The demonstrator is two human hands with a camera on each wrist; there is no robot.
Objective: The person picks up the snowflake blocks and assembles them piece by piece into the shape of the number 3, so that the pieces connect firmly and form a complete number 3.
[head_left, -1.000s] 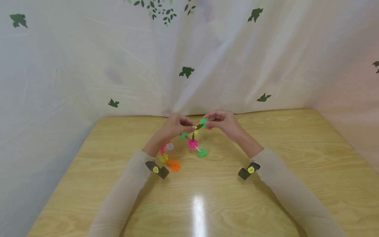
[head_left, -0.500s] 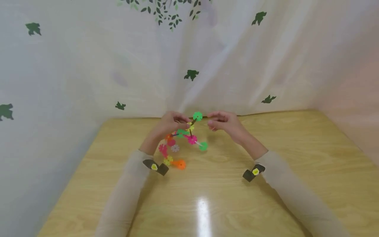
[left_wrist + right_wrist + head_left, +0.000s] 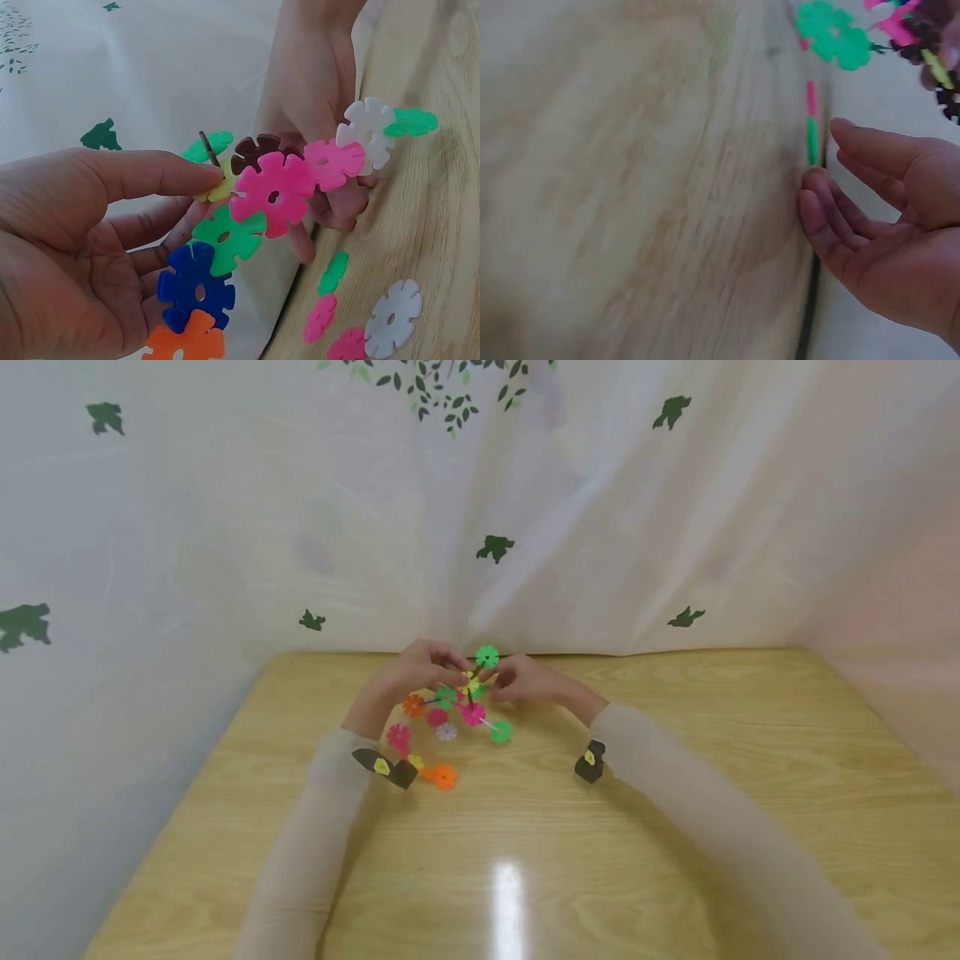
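Note:
My left hand (image 3: 420, 675) pinches a yellow notched flower-shaped disc (image 3: 213, 192) between thumb and fingers. It belongs to a built-up string of interlocking plastic flower discs. Brown (image 3: 255, 150), pink (image 3: 259, 184), green (image 3: 241, 249), blue (image 3: 180, 281) and orange (image 3: 169, 341) discs join in a line beneath that hand. On another branch a white disc (image 3: 364, 126) carries a green one at its end. One green disc (image 3: 487, 651) sticks up at the top. Behind the string, my right hand (image 3: 889, 217) has loosely bent fingers with nothing visible in them.
Lower on the left, a pink disc (image 3: 398, 735) and an orange disc (image 3: 446, 777) show near the wood-grain table (image 3: 600, 860). Whether they touch it is unclear. A pale curtain (image 3: 375, 527) with leaf and bird prints hangs along the far edge.
A second ago the right hand held the top green disc. It let go, drew away right, and has now moved back left, lower, behind the string. The left hand keeps its pinch.

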